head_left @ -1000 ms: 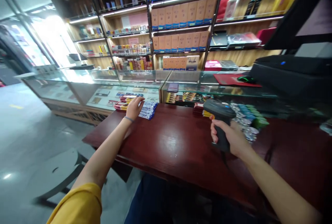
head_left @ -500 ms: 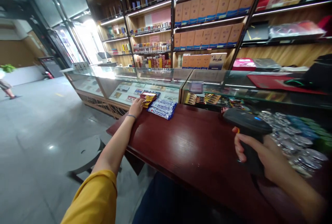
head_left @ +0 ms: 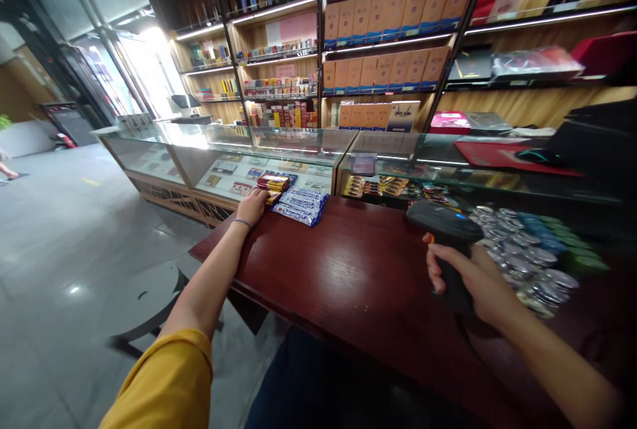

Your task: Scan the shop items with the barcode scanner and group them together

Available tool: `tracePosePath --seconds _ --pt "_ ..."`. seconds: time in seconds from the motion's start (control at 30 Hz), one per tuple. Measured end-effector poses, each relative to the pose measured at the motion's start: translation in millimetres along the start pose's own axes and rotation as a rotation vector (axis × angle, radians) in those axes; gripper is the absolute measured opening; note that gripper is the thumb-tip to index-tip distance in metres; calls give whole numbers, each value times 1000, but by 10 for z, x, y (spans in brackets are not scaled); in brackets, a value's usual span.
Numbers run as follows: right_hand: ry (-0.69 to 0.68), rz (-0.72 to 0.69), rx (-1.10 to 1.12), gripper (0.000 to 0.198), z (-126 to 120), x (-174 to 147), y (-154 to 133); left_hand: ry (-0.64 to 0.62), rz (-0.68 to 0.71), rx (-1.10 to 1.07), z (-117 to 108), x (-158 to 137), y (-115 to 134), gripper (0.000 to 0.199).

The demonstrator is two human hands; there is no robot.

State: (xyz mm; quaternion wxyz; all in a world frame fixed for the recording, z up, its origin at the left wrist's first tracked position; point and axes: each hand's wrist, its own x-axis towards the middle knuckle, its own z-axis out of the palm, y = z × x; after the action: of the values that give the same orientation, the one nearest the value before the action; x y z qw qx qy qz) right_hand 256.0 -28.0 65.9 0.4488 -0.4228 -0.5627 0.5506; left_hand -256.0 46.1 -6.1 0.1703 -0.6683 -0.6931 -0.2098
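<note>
My left hand (head_left: 253, 207) is at the left side of a stack of red-and-yellow snack packets (head_left: 273, 182) on the dark red wooden table, its fingers curled against them. Some fingertips are hidden by the packets. Directly right of the stack, a row of blue-and-white wrapped snack bars (head_left: 301, 205) lies flat. My right hand (head_left: 472, 280) grips the handle of a black barcode scanner (head_left: 444, 220), held above the right part of the table. A blue light glows on top of the scanner, and its cable hangs below.
Glass display counters (head_left: 269, 150) stand along the table's far side. Several shiny round-lidded containers (head_left: 537, 270) sit at the right, beside green and blue packages. A grey stool (head_left: 144, 296) stands at the lower left. Shelves of boxes (head_left: 388, 71) line the back wall.
The view has shifted slightly, so the scene sits further left. My right hand and scanner have moved a little left over the table. My left hand stays at the stack.
</note>
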Motion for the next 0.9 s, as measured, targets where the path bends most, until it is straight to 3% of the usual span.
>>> tracePosePath --seconds 0.17,0.3,0.43,0.67,0.9 --pt "8 -19 25 27 -42 100 -14 193 -28 -52 -86 -14 134 25" --pt "-1 -35 29 29 -88 153 -3 456 -14 -291 -143 80 331 21" --pt "17 -56 32 27 -88 167 -33 577 -54 -546 -182 253 667 22" --pt "29 -112 54 27 -108 190 -69 549 -123 -1052 -172 551 1591 30" --pt "134 -160 100 27 -220 159 -51 259 -266 -1761 -9 628 2637 42"
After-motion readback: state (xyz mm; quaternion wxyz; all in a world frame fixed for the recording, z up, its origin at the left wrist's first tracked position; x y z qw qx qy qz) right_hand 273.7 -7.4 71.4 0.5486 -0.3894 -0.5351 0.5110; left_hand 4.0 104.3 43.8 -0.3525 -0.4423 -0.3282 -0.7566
